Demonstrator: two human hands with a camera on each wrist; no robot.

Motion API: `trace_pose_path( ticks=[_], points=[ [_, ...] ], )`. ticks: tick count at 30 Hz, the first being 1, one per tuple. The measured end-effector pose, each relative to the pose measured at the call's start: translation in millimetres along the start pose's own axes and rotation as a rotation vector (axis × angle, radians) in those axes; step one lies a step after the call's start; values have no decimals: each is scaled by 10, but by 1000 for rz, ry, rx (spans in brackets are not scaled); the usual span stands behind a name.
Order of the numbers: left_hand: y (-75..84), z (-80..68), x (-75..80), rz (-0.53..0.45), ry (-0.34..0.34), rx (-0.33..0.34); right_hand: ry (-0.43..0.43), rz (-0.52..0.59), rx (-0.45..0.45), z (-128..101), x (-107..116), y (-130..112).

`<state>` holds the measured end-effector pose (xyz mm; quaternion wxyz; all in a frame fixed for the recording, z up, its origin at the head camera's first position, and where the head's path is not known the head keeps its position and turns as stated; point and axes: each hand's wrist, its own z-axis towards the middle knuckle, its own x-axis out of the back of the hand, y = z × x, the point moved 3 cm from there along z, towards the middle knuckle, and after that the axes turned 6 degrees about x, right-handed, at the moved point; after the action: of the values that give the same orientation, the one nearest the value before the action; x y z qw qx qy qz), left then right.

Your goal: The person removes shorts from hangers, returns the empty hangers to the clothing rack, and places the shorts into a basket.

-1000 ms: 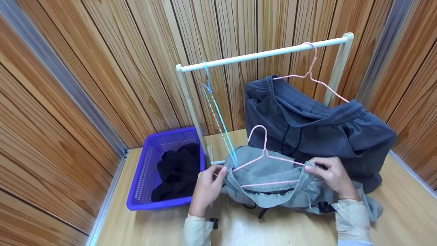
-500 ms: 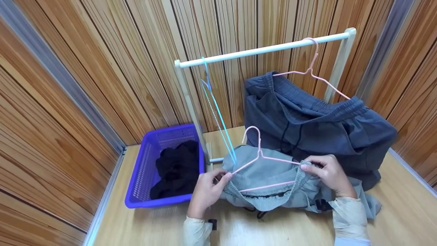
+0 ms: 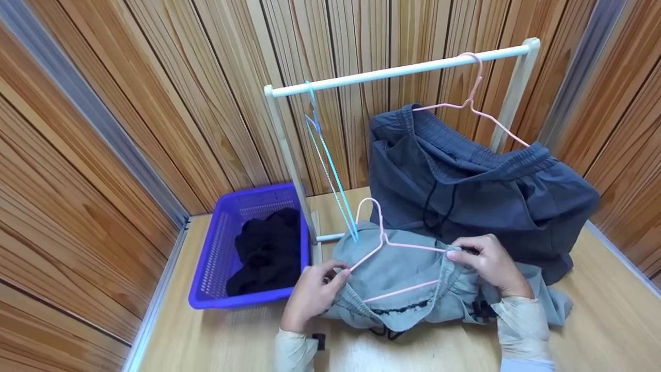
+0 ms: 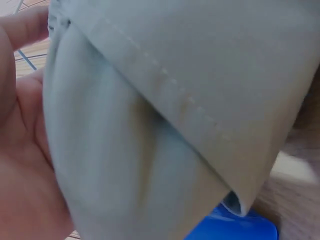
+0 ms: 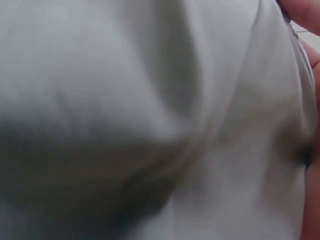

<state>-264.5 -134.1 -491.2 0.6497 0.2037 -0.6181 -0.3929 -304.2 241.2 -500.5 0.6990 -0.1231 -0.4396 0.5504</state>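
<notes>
Both hands gripping light grey shorts (image 3: 408, 281) on pink hanger (image 3: 392, 248), low over table (image 3: 609, 330).

Left hand (image 3: 310, 297) and right hand (image 3: 490, 266) pinching waistband ends, hanger between. Wrist views filled with cloth, fingers hidden. Left: purple basket (image 3: 217, 258), black garment (image 3: 263, 253). Behind: rack (image 3: 392, 75), dark shorts (image 3: 475, 191), blue hanger (image 3: 328, 165).

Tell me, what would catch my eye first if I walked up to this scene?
Probably both hands, left hand and right hand, gripping light grey shorts with a pink hanger in the waistband, front and centre. Behind, dark blue shorts hang from a white rail, and a purple basket sits at the left.
</notes>
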Motion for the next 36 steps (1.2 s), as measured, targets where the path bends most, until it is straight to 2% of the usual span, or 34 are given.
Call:
trace_pose_path(
  ticks=[6, 16, 19, 24, 28, 32, 36],
  points=[
    [-43, -33, 8, 30, -18, -5, -50, -11, -13, 12, -112, -5],
    [-38, 36, -130, 37, 44, -7, -95, -64, -57, 38, -200, 46],
    [-42, 47, -183, 33, 51, 21, -95, -68, -81, 20, -213, 75],
    [-64, 55, -256, 23, 60, 90, -79, -100, -69, 1, -249, 112],
    [-80, 71, -324, 62, 132, 83, -58, -144, -49, 10, -271, 117],
    [-59, 85, -376, 103, 223, 24, -47, -179, -42, 33, -285, 116],
    [-38, 98, -409, 99, 262, -19, -40, -200, -44, 48, -295, 123]
  ],
)
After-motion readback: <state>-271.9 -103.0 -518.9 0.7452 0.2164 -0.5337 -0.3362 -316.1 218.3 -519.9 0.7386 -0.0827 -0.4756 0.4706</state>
